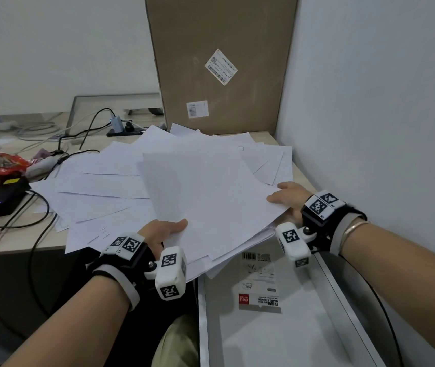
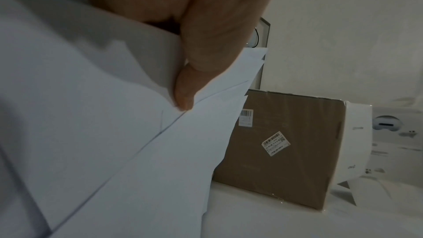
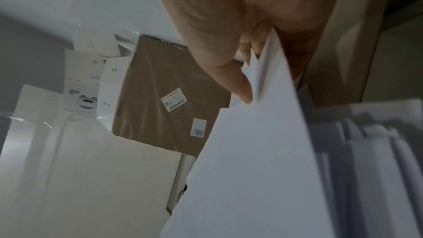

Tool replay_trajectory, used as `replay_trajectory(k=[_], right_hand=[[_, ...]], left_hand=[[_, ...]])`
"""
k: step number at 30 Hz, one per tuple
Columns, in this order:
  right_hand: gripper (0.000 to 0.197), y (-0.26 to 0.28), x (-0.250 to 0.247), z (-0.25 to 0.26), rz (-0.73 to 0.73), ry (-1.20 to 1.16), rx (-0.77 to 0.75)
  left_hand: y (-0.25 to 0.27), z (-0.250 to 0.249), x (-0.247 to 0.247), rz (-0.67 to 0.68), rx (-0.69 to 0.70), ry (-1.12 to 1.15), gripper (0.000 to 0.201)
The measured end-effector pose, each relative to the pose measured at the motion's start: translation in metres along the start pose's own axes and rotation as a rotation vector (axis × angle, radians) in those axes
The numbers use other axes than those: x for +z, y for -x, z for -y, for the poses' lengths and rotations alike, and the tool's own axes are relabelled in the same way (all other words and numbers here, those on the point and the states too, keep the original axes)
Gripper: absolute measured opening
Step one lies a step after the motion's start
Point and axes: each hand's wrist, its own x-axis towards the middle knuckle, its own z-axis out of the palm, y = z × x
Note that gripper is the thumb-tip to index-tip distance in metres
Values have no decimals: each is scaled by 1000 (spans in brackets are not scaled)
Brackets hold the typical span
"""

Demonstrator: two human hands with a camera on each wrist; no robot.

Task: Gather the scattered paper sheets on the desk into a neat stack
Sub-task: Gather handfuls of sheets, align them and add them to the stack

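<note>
Several white paper sheets (image 1: 211, 197) form a loose, fanned bundle held over the desk's near edge. My left hand (image 1: 163, 231) pinches the bundle's near left corner, thumb on top; in the left wrist view the thumb (image 2: 185, 95) presses on the paper sheets (image 2: 103, 133). My right hand (image 1: 288, 197) grips the right edge, thumb on top; the right wrist view shows its thumb (image 3: 238, 86) against the paper sheets (image 3: 251, 160). More scattered sheets (image 1: 100, 186) lie spread on the desk (image 1: 12, 242) to the left and behind.
A tall cardboard box (image 1: 221, 64) stands against the wall behind the sheets. Cables (image 1: 39, 207), a black adapter (image 1: 2, 197) and a red wrapper (image 1: 10, 165) crowd the left of the desk. An open drawer (image 1: 277, 327) with a sticker pack (image 1: 260, 287) sits below. The wall is close on the right.
</note>
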Motion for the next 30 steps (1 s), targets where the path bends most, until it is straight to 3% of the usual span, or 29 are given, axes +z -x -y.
replay_trajectory(k=[2, 4, 6, 10, 13, 15, 17, 21, 23, 25, 28, 29, 30], right_hand=[[43, 6, 2, 8, 9, 207, -25], [37, 16, 9, 9, 82, 312, -28], [33, 22, 17, 2, 174, 324, -35], [20, 33, 21, -3, 275, 406, -114], [26, 29, 16, -1, 307, 466, -113], [39, 21, 10, 0, 267, 420, -109], [50, 17, 2, 5, 200, 376, -124], [77, 14, -10, 30, 225, 62, -173], [82, 15, -15, 51, 295, -128, -218], [64, 21, -20, 75, 328, -305, -304], [28, 31, -22, 106, 227, -442, -427], [27, 33, -21, 111, 197, -458, -457], [40, 35, -19, 113, 179, -466, -477]], left_hand=[[-2, 1, 0, 1, 44, 10, 55], [-4, -1, -2, -24, 69, -54, 73], [-7, -4, -5, 50, 39, -31, 81], [-6, -9, -6, 142, 11, -47, 52], [-12, -11, -1, -46, 131, -109, 45], [-26, -10, -7, -95, 166, -73, 69], [-33, -10, -11, -85, 209, 28, 74], [-3, -32, -2, 51, 383, 120, 36], [8, -51, 3, 95, 496, 130, 31], [14, -72, 5, 82, 581, 153, 34], [16, -103, 8, 47, 660, 187, 42], [16, -111, 9, 34, 681, 198, 45], [15, -118, 9, 20, 698, 216, 48]])
